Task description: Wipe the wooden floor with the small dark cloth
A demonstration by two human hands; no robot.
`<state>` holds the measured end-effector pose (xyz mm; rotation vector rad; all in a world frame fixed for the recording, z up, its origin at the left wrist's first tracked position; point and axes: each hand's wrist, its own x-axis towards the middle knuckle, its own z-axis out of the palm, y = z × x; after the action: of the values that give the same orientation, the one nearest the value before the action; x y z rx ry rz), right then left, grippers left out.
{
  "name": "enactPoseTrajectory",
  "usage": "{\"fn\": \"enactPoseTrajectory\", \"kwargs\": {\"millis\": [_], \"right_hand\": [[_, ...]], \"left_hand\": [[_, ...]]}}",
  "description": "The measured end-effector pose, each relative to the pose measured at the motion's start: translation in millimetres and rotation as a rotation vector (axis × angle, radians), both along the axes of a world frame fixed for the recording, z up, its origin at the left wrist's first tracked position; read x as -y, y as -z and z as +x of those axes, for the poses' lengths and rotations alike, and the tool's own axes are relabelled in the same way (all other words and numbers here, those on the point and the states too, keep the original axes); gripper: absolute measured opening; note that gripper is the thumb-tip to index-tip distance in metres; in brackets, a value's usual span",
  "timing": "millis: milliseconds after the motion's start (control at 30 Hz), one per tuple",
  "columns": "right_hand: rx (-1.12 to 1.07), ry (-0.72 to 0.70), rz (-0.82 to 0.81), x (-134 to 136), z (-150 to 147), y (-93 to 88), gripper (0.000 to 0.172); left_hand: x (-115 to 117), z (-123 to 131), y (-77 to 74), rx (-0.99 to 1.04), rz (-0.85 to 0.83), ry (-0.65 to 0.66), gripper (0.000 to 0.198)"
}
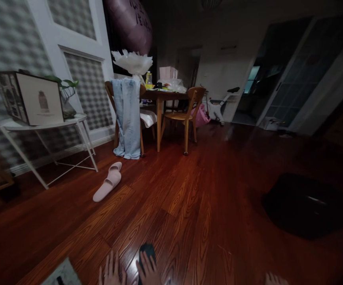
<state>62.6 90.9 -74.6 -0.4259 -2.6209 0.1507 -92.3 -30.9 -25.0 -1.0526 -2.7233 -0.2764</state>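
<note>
My left hand (pixel 112 271) is at the bottom edge, its fingers stretched out and apart over the reddish wooden floor (pixel 177 221). Just right of it, my right hand (pixel 149 271) lies with fingers extended across a narrow dark greenish piece (pixel 147 249), perhaps cloth; its kind is unclear. Part of that piece shows beyond the fingertips and part is hidden beneath the hand. Both wrists are out of frame. Left of my hands lies a pale, flat item (pixel 66 273) with a dark mark, cut off by the frame.
Pink slippers (pixel 107 184) lie ahead on the left. A white side table (pixel 79 118) bears a box (pixel 42 99). Jeans (pixel 126 118) hang over a chair by the dining table (pixel 158 118). A large dark shape (pixel 304 206) is at right; bare toes (pixel 275 279) show below.
</note>
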Motion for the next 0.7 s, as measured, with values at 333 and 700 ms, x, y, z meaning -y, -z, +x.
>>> {"fn": "enactPoseTrajectory", "kwargs": {"millis": [333,700], "right_hand": [[0.174,0.382,-0.347,-100,69,-86.0,0.063],[-0.043,0.91,-0.234,-128,104,-51.1,0.072]], "left_hand": [[2,3,-7.3,0.019,-0.039,0.009,0.064],[2,-1,1.1,-0.017,-0.048,0.026,0.065]]}}
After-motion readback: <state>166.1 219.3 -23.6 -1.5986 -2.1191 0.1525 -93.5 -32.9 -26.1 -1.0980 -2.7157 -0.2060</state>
